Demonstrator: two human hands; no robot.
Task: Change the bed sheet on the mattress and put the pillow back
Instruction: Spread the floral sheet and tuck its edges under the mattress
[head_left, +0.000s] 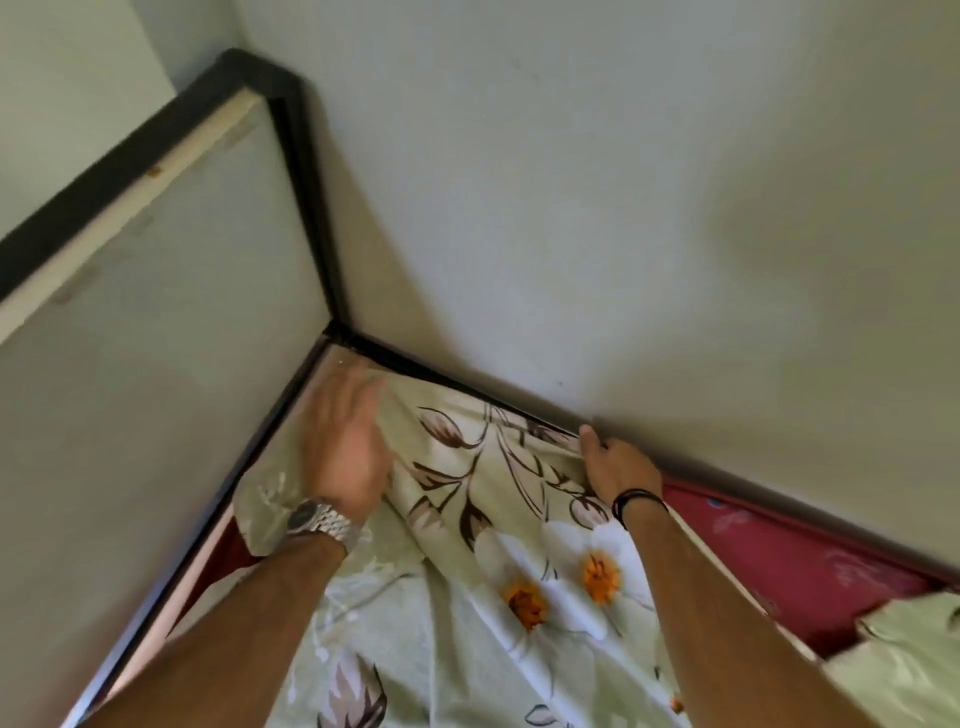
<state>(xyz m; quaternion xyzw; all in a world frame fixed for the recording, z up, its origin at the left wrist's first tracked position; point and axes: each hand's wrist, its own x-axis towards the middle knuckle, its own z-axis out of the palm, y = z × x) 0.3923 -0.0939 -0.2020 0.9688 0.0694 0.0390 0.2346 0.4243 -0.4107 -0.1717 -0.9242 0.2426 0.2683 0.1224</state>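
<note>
Two forearms reach over a floral sheet (498, 597) spread toward the bed's far corner. The left hand (345, 441), blurred, lies flat with straight fingers on the sheet's corner beside the headboard (156, 322). The right hand (615, 462) pinches the sheet's edge against the wall (623, 208); red mattress (810, 561) shows beyond.

sheet (493, 571): pale green, white flowers with orange centres, brown leaves
mattress (810, 561): red, right of the fingers
bed frame (306, 171): black
</note>
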